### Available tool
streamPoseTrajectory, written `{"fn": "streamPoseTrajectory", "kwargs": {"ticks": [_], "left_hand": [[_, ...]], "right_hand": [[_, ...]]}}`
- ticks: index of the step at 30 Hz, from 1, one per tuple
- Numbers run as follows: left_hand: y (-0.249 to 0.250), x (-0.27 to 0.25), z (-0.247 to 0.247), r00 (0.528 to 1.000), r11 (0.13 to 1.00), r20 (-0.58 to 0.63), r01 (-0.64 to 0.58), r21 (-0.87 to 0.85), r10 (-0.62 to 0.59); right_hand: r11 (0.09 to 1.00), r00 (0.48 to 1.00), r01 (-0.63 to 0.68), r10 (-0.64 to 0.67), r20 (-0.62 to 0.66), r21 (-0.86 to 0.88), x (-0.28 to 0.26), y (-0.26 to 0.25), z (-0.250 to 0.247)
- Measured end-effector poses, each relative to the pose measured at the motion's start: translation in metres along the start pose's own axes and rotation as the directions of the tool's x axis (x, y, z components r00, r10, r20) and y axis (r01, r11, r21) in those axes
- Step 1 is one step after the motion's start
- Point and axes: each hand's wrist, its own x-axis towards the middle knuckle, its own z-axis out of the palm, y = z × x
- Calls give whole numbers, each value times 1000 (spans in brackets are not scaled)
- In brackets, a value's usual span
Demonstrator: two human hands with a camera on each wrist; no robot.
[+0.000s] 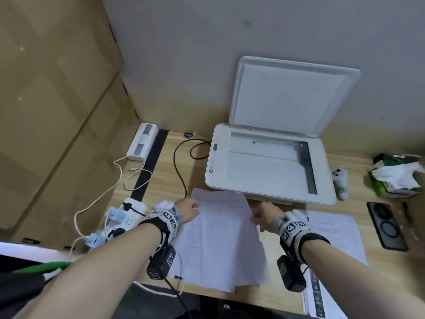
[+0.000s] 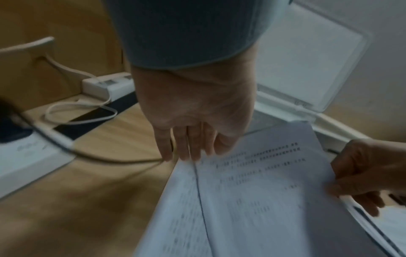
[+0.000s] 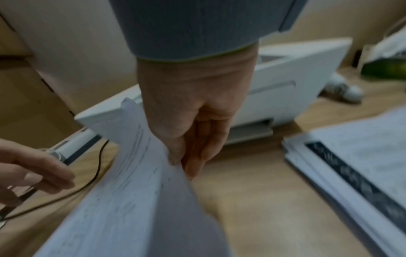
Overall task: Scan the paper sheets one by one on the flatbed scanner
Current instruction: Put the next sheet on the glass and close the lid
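Note:
The white flatbed scanner [image 1: 218, 180] stands at the back of the desk, its lid [image 1: 289, 97] raised and its glass [image 1: 271, 164] uncovered. In front of it lies a stack of printed sheets [image 1: 188, 249]. The top sheet [image 1: 225, 226] is lifted along its right side. My right hand [image 1: 264, 217] pinches that sheet's right edge between thumb and fingers [image 3: 175, 153]. My left hand [image 1: 186, 209] is on the left, with straight fingers [image 2: 186, 149] touching the sheet's [image 2: 263, 191] far left corner. Both wrist views are blurred.
A second pile of papers [image 1: 333, 233] lies at the right, with a dark phone [image 1: 386, 226], a green tissue pack [image 1: 395, 178] and a white game controller [image 1: 340, 180] beyond it. At the left are a power strip [image 1: 128, 215] with plugs and white cables, and a black cable [image 1: 179, 171].

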Motion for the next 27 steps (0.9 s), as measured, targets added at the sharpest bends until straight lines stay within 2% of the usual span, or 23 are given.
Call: {"fn": "streamPoseTrajectory", "kwargs": {"ticks": [4, 8, 12, 15, 17, 19, 20, 22, 24, 27], "left_hand": [[42, 6, -47, 993, 991, -12, -117, -65, 116], [83, 2, -66, 986, 967, -30, -169, -189, 166], [118, 4, -70, 971, 941, -48, -237, -242, 233], [134, 17, -66, 942, 913, -97, -336, -233, 323], [141, 27, -60, 931, 915, -91, -364, -173, 353], [143, 40, -50, 941, 939, -14, -339, -60, 339], [142, 46, -45, 941, 941, 41, -337, 37, 336], [135, 56, -36, 932, 889, 113, -363, 279, 346], [129, 69, -30, 933, 841, 104, -357, 408, 345], [131, 88, -25, 937, 820, 38, -323, 473, 347]], "right_hand": [[999, 999, 24, -23, -24, 32, -9, -3, -57], [998, 996, 39, -35, -86, 44, -11, -10, -95], [999, 961, 28, -40, -273, -45, -3, -18, -116], [995, 921, 88, -99, -377, -45, 16, -12, -115], [992, 911, 123, -118, -395, -13, 28, -8, -110], [986, 916, 165, -153, -371, -1, 39, -4, -105], [983, 920, 185, -175, -351, -6, 44, -1, -103], [980, 924, 197, -198, -328, -36, 49, 8, -101], [985, 930, 160, -171, -327, -59, 59, 28, -100], [991, 933, 64, -102, -346, -122, 71, 66, -105]]}}
